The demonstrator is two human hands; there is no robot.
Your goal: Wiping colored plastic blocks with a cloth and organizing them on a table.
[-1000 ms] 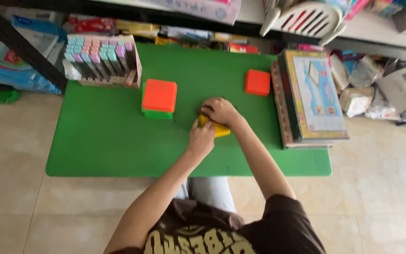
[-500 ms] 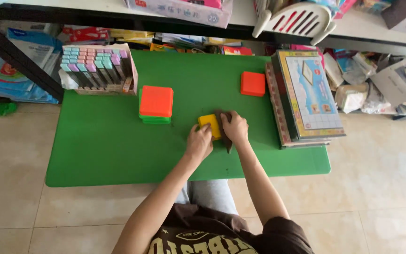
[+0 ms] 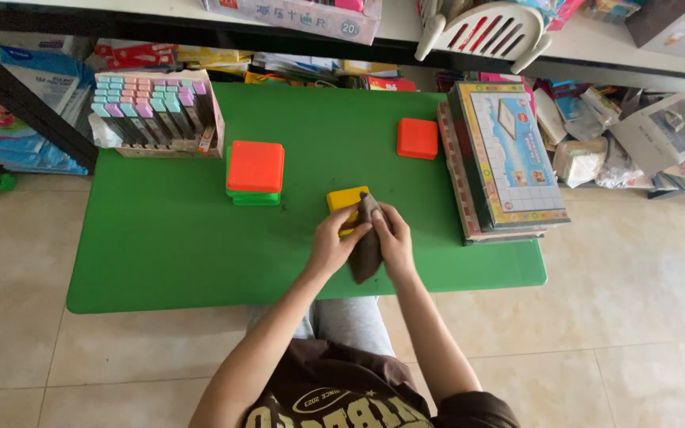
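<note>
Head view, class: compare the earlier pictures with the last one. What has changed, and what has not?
A dark brown cloth has come into both hands; before, none showed. The left hand and right hand now hold it over the yellow block. The orange-and-green stack, the orange square and the marker box kept their places.

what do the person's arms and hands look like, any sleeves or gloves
Both arms are bare from the short sleeves of a dark brown T-shirt with pale lettering and an oval mark on the chest. The left hand and right hand wear no gloves; no watch or bracelet shows, and rings are too small to tell. Grey trousers show below.
</note>
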